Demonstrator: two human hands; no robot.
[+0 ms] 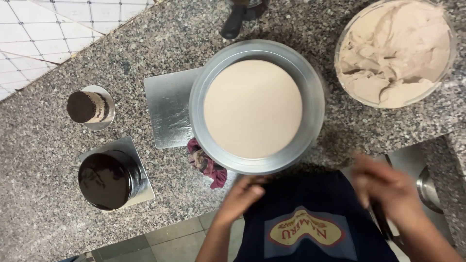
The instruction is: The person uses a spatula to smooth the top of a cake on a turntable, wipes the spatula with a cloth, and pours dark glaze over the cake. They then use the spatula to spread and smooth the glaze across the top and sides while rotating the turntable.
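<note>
Granite surface [43, 160] carries everything. Biggest item: round metal turntable [257, 106] at centre, topped by a smooth beige cake [252, 109]; round, so no long axis to speak of. It sits just far of both hands.

Left hand [242, 194] is nearer, right at the turntable's near rim, fingers [252, 183] loosely curled, nothing in them as far as I can see. Right hand [386, 187] is off to the right and near, motion-blurred; fingers look part open, and a dark handle-like thing may run under the palm, can't tell.

Bowl of beige cream [395, 51] far right. Silver board [170, 114] tucked under the turntable's left side, maroon cloth [206, 165] at its near-left rim. Dark glazed cake [107, 179] near left, small chocolate cake [87, 106] beyond it.
</note>
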